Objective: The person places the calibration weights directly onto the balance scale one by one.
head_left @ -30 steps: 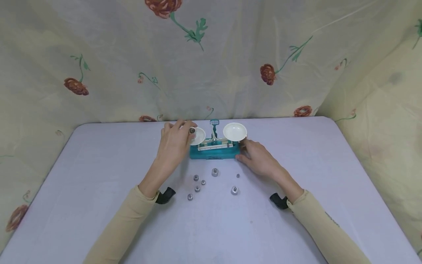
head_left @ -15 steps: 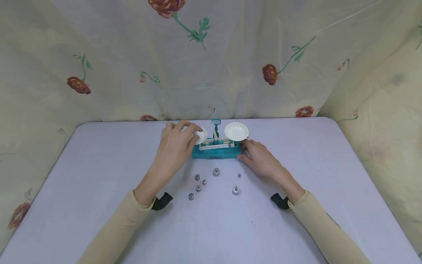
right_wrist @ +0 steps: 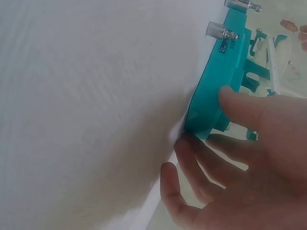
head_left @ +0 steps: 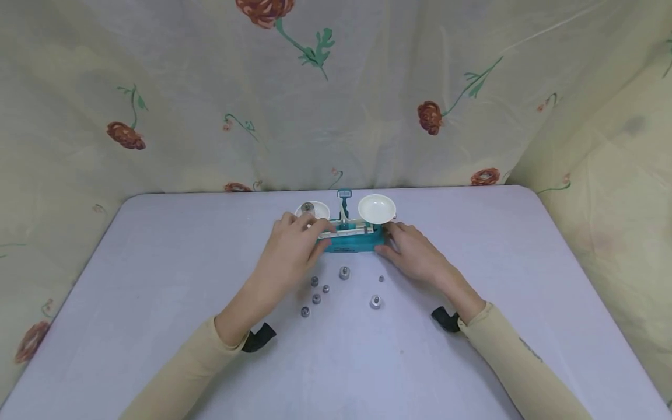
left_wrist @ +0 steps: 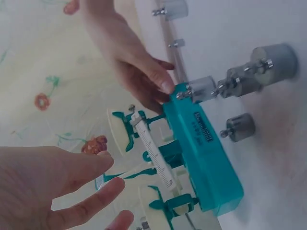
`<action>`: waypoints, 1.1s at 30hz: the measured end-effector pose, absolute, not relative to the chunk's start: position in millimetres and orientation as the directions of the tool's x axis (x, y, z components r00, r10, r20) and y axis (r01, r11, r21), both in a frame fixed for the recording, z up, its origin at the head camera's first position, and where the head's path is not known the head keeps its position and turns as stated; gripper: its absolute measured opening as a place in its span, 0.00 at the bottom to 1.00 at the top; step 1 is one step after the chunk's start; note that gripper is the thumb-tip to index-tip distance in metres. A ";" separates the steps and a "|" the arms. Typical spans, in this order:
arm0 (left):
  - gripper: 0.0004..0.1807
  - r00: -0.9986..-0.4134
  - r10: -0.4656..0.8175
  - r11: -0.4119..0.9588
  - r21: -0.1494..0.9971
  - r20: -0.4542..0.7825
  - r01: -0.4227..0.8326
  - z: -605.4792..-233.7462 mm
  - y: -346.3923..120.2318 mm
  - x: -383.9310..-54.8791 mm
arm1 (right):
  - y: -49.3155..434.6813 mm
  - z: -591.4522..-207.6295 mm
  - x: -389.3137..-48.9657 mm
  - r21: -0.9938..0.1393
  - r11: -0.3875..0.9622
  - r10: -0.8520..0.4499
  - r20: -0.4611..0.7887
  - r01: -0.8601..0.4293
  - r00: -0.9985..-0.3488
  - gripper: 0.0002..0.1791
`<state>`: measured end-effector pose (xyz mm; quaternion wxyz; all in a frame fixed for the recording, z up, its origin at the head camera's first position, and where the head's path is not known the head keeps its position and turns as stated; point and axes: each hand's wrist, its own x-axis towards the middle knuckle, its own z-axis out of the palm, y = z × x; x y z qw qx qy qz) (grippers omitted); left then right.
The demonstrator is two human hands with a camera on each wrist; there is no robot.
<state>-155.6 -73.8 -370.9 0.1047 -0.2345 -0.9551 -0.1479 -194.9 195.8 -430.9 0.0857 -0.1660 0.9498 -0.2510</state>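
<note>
A teal balance scale (head_left: 352, 244) with two white pans stands near the table's far edge. A metal weight (head_left: 307, 207) sits in the left pan (head_left: 321, 209); the right pan (head_left: 377, 209) holds nothing. My left hand (head_left: 287, 252) hovers in front of the scale's left end, its fingers spread and holding nothing. In the left wrist view those fingers (left_wrist: 103, 196) are apart from the beam (left_wrist: 156, 153). My right hand (head_left: 417, 254) grips the right end of the base, its thumb (right_wrist: 235, 100) on the front face and its fingers around the end.
Several metal weights stand on the table in front of the scale, among them a larger one (head_left: 344, 273), another large one (head_left: 375, 301) and a tiny one (head_left: 381, 279). A flowered curtain (head_left: 367, 116) hangs behind the table (head_left: 157, 280).
My left hand has let go of the metal weight, which now rests in the left pan. That hand has drawn back toward me and slightly right. My right hand stays on the base.
</note>
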 end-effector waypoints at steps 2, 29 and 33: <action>0.12 -0.862 0.434 0.840 0.227 0.262 0.492 -374.2 -72.6 -153.2 | 195.5 -430.2 -194.2 -0.498 0.824 -0.357 -0.085 -0.271 -0.930 0.35; 0.13 -0.853 0.503 0.820 0.235 0.135 0.521 -406.9 -49.0 -143.0 | 194.4 -430.6 -192.0 -0.438 0.855 -0.356 -0.107 -0.277 -0.928 0.40; 0.13 -0.849 0.513 0.818 0.228 0.130 0.529 -410.1 -46.8 -144.6 | 193.7 -429.9 -191.8 -0.435 0.858 -0.353 -0.112 -0.274 -0.929 0.40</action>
